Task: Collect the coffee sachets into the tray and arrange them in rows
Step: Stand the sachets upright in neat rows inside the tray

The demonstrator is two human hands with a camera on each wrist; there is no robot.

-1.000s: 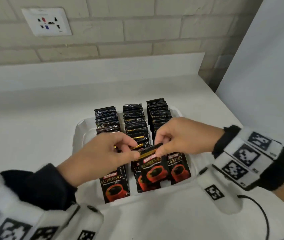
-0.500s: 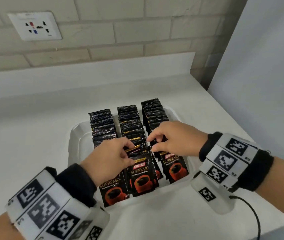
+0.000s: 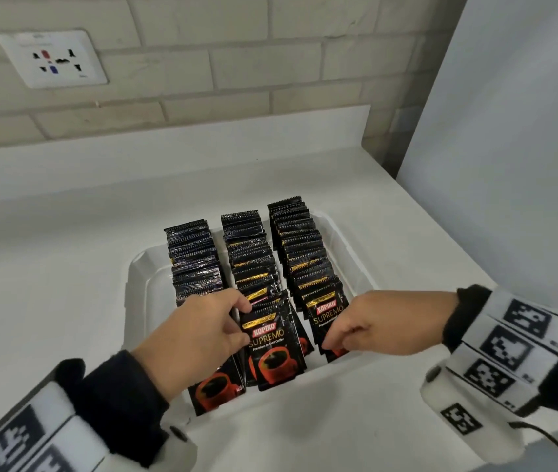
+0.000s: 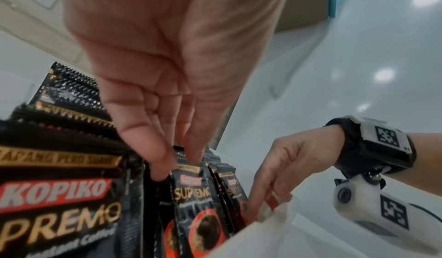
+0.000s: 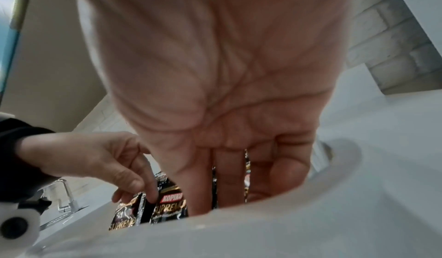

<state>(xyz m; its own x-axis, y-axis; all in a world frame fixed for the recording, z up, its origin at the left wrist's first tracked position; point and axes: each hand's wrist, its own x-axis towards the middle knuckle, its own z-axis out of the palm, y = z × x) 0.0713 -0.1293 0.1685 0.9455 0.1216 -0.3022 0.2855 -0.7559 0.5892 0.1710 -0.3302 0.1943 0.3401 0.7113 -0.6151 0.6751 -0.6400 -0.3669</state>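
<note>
A white tray (image 3: pixel 141 294) holds three rows of upright black Kopiko coffee sachets: left row (image 3: pixel 192 253), middle row (image 3: pixel 247 253), right row (image 3: pixel 301 247). My left hand (image 3: pixel 242 318) pinches the top left corner of the middle row's front sachet (image 3: pixel 276 352), thumb behind and fingers in front. In the left wrist view its fingertips (image 4: pixel 162 167) reach down beside that sachet (image 4: pixel 191 196). My right hand (image 3: pixel 330 342) is open. Its straight fingers (image 5: pixel 229 186) point down into the tray and touch the front sachet of the right row (image 3: pixel 325 318).
The tray sits on a white counter (image 3: pixel 49 284) against a brick wall with a socket plate (image 3: pixel 51 59). A white panel (image 3: pixel 509 165) rises along the counter's right side. A black cable (image 3: pixel 543 441) trails from my right wrist device.
A second ago both hands held a sachet over the middle row. It now stands at that row's front. My right hand has shifted to the right row and opened.
</note>
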